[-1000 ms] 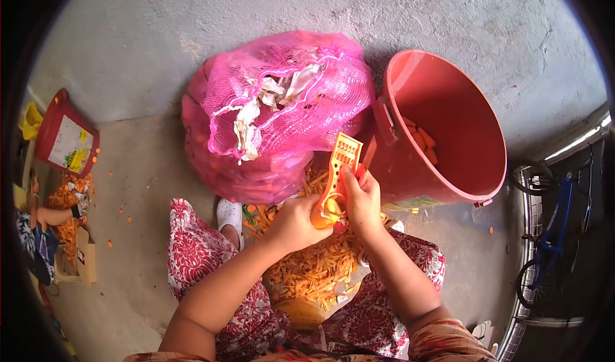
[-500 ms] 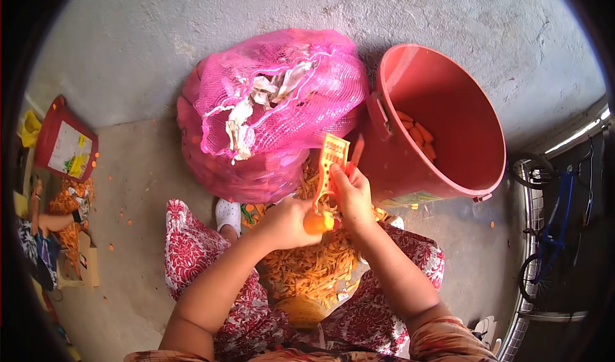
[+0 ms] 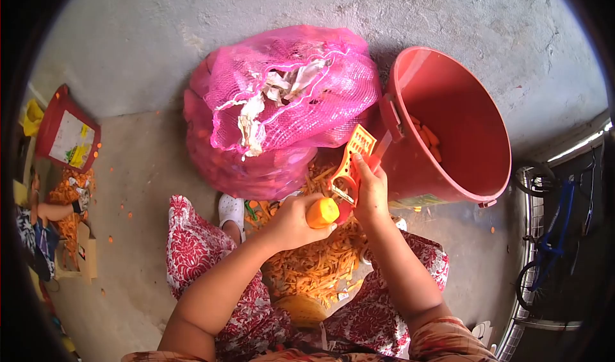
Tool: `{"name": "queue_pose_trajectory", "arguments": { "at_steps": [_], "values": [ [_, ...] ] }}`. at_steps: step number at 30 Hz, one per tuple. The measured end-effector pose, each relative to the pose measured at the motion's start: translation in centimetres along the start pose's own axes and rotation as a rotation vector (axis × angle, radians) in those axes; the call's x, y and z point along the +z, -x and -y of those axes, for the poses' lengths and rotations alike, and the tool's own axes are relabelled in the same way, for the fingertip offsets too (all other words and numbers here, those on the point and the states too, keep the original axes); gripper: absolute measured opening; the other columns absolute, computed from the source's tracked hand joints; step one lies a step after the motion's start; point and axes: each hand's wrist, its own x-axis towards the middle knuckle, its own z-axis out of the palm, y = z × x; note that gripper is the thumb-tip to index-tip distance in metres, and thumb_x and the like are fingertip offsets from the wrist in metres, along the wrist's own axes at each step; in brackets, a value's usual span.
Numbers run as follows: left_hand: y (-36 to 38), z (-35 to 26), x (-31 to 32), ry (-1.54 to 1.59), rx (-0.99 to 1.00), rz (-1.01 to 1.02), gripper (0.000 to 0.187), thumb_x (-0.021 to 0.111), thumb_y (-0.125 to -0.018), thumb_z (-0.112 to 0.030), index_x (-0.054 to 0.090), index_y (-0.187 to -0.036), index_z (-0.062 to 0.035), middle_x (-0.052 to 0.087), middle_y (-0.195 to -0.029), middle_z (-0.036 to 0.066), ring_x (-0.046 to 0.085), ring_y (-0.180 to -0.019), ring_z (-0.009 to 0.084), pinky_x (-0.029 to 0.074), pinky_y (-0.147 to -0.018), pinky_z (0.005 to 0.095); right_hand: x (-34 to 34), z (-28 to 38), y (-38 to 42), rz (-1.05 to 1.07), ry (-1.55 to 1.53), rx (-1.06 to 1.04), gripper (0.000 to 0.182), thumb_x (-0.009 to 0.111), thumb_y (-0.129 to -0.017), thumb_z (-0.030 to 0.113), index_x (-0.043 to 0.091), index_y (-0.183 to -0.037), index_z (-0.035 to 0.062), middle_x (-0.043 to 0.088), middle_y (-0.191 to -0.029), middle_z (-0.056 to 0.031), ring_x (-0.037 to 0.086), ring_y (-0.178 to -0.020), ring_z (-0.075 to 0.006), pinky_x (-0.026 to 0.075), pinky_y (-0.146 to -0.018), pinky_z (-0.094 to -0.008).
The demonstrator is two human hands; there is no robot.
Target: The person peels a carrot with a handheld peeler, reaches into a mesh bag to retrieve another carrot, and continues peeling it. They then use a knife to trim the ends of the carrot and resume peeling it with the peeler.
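Closed round a thick orange carrot (image 3: 322, 213), my left hand (image 3: 296, 223) holds it with its blunt end facing up. My right hand (image 3: 371, 192) grips an orange peeler (image 3: 359, 145) with a flat, slotted body, and a red handle-like piece (image 3: 382, 145) shows beside it. The peeler's blade is just right of the carrot, apart from it. Beneath both hands lies a heap of orange peelings (image 3: 311, 269).
Behind the hands stands a pink mesh sack (image 3: 282, 112); a red bucket (image 3: 451, 125) to its right holds several carrots (image 3: 428, 138). At left are another red bucket (image 3: 67, 131) and a person's arm (image 3: 54, 211). A blue bicycle (image 3: 557, 230) is at right.
The peeler has moved right and tilted, away from the carrot. My left hand has turned the carrot's end upward. The sack and large bucket appear slightly further right in view.
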Motion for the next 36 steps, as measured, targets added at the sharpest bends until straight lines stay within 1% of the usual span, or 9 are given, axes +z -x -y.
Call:
{"name": "queue_pose_trajectory", "arguments": {
  "at_steps": [6,9,12,15,21,25,33,34,36],
  "values": [
    [-0.3,0.5,0.9,0.048,0.017,-0.060,0.030,0.066,-0.063,-0.013,0.055,-0.089,-0.0023,0.060,-0.073,0.010,0.059,-0.066,0.0193,0.045,-0.061,0.0294,0.0,0.2,1.2,0.114,-0.008,0.002,0.011,0.049,-0.084,0.013,0.050,-0.088,0.0027,0.053,-0.076,-0.0004,0.048,-0.063,-0.0061,0.040,-0.056,-0.0197],
    [-0.3,-0.2,1.1,0.053,-0.071,-0.010,0.031,0.067,-0.062,-0.010,0.054,-0.089,-0.0020,0.058,-0.083,0.006,0.056,-0.076,0.0134,0.044,-0.070,0.0281,1.0,0.6,1.9,0.127,-0.034,-0.014,0.012,0.049,-0.084,0.012,0.049,-0.091,0.0029,0.053,-0.077,-0.0009,0.048,-0.064,-0.0058,0.040,-0.056,-0.0195],
    [-0.3,0.5,1.4,0.002,-0.061,-0.015,0.033,0.068,-0.061,-0.010,0.054,-0.089,-0.0016,0.058,-0.086,0.008,0.055,-0.079,0.0138,0.044,-0.071,0.0286,0.4,-0.2,1.5,0.134,-0.020,-0.032,0.012,0.048,-0.084,0.012,0.049,-0.092,0.0029,0.053,-0.076,-0.0004,0.048,-0.061,-0.0054,0.040,-0.053,-0.0191],
    [-0.2,1.4,1.6,-0.090,0.149,-0.018,0.027,0.068,-0.059,-0.017,0.057,-0.082,-0.0060,0.059,-0.070,0.011,0.058,-0.062,0.0264,0.045,-0.055,0.0328,0.5,0.1,1.7,0.110,0.016,-0.055,0.012,0.049,-0.084,0.013,0.049,-0.090,0.0030,0.053,-0.074,0.0001,0.048,-0.060,-0.0056,0.040,-0.052,-0.0191],
    [-0.1,0.7,1.6,-0.177,0.279,-0.204,0.024,0.068,-0.056,-0.013,0.057,-0.075,-0.0047,0.057,-0.066,0.011,0.057,-0.058,0.0285,0.045,-0.052,0.0343,0.1,-0.5,1.2,0.038,0.041,-0.004,0.011,0.051,-0.082,0.014,0.051,-0.085,0.0030,0.052,-0.071,-0.0006,0.048,-0.059,-0.0064,0.040,-0.053,-0.0202],
    [0.2,1.1,1.7,-0.380,0.328,-0.340,0.032,0.070,-0.052,-0.009,0.055,-0.080,-0.0020,0.058,-0.067,0.013,0.059,-0.061,0.0280,0.046,-0.054,0.0331,0.4,-1.3,1.3,-0.062,-0.051,-0.044,0.010,0.050,-0.082,0.012,0.051,-0.084,0.0028,0.051,-0.068,0.0001,0.046,-0.053,-0.0063,0.038,-0.047,-0.0192],
    [-0.4,0.9,1.0,-0.665,0.531,-0.382,0.029,0.069,-0.056,-0.010,0.051,-0.078,-0.0020,0.053,-0.062,0.011,0.054,-0.051,0.0276,0.044,-0.046,0.0344,-0.7,-2.9,0.9,-0.134,-0.006,-0.086,0.008,0.046,-0.084,0.009,0.049,-0.083,0.0022,0.052,-0.066,0.0001,0.044,-0.053,-0.0045,0.035,-0.047,-0.0175],
    [-0.2,0.6,1.8,-0.569,0.441,-0.418,0.024,0.067,-0.060,-0.008,0.051,-0.076,-0.0023,0.053,-0.061,0.008,0.054,-0.049,0.0221,0.043,-0.043,0.0310,-0.9,-3.4,0.6,-0.134,-0.020,-0.126,0.010,0.048,-0.082,0.011,0.049,-0.081,0.0010,0.052,-0.066,-0.0020,0.046,-0.055,-0.0075,0.038,-0.050,-0.0204],
    [0.9,1.5,3.4,0.175,-0.040,-0.288,0.023,0.064,-0.061,-0.004,0.049,-0.078,-0.0029,0.052,-0.060,0.008,0.052,-0.048,0.0188,0.041,-0.043,0.0289,-2.2,-4.6,-0.6,-0.213,0.222,-0.202,0.011,0.049,-0.080,0.011,0.049,-0.080,-0.0002,0.052,-0.065,-0.0045,0.048,-0.055,-0.0104,0.040,-0.052,-0.0240]
  ]
}}
